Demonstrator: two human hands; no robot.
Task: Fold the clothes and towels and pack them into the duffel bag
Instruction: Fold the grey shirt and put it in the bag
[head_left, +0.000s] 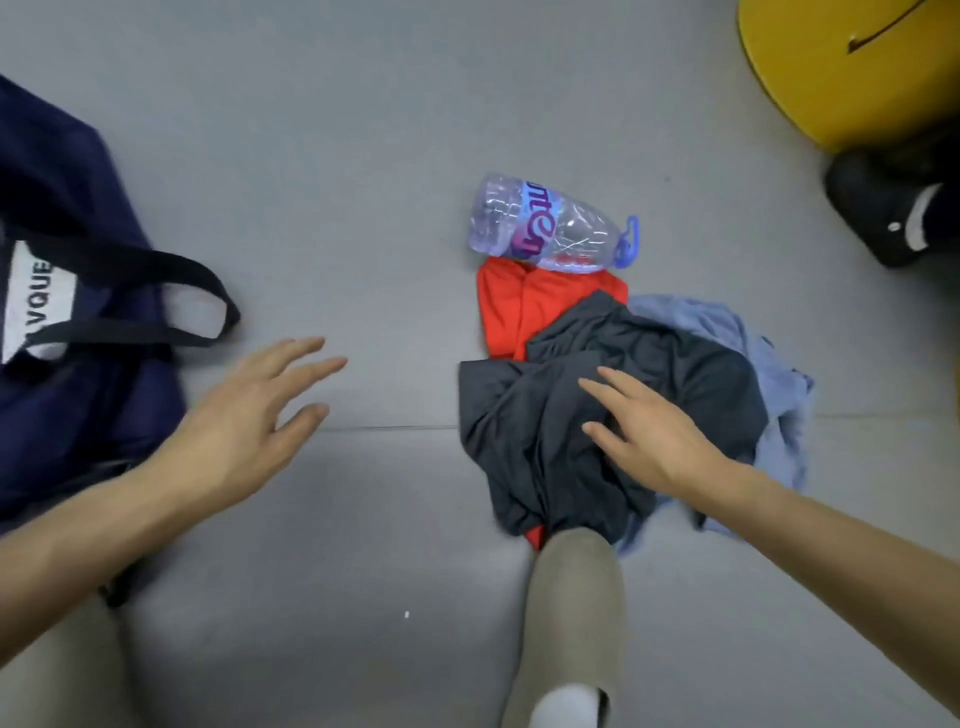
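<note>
Reaching right hand (660, 431): fingers straight over the grey garment (649, 353), likely to lift it.
Left hand (244, 415): open, near the duffel bag (78, 208).

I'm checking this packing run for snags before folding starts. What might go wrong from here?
1. The water bottle lies against the far edge of the red garment; pulling that garment may set it rolling.
2. The shoe meets the near edge of the dark grey garment; if it pins the cloth, a lift by the right hand could snag.
3. The garments overlap, so the light blue garment may drag along.
</note>
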